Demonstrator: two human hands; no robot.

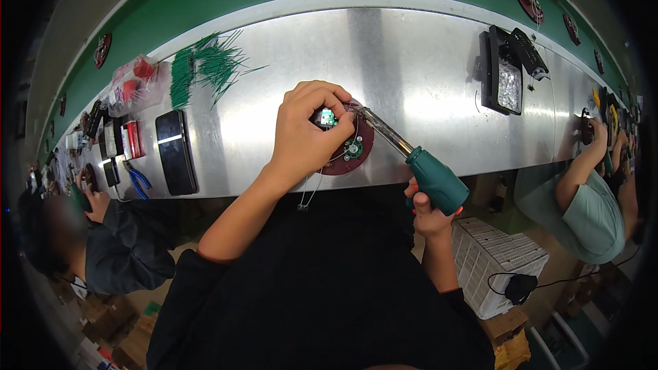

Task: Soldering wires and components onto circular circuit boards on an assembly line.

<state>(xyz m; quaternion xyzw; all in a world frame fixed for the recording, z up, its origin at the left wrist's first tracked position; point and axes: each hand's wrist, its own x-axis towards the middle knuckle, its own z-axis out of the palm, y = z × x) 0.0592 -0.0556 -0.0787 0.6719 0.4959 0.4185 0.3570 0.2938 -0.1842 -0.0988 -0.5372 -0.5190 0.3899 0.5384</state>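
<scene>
A dark red round disc (367, 142) lies near the front edge of the metal bench. It carries a small lit green circuit board (328, 118) and a round green part (354, 149) with thin white wires. My left hand (305, 127) reaches over the disc, thumb and forefinger pinched at its far side; what they hold is hidden. In my right hand (432, 216) is a green-handled soldering gun (439, 179). Its metal tip points at the disc's far edge, close to my left fingertips. A small connector (302, 207) on thin wires hangs over the bench edge.
Left lie a pile of green wires (212, 62), a plastic bag with red things (133, 85), a black phone (175, 153) and blue-handled pliers (138, 179). A black tray (490, 68) stands at right. More discs line the green strip. People work on both sides.
</scene>
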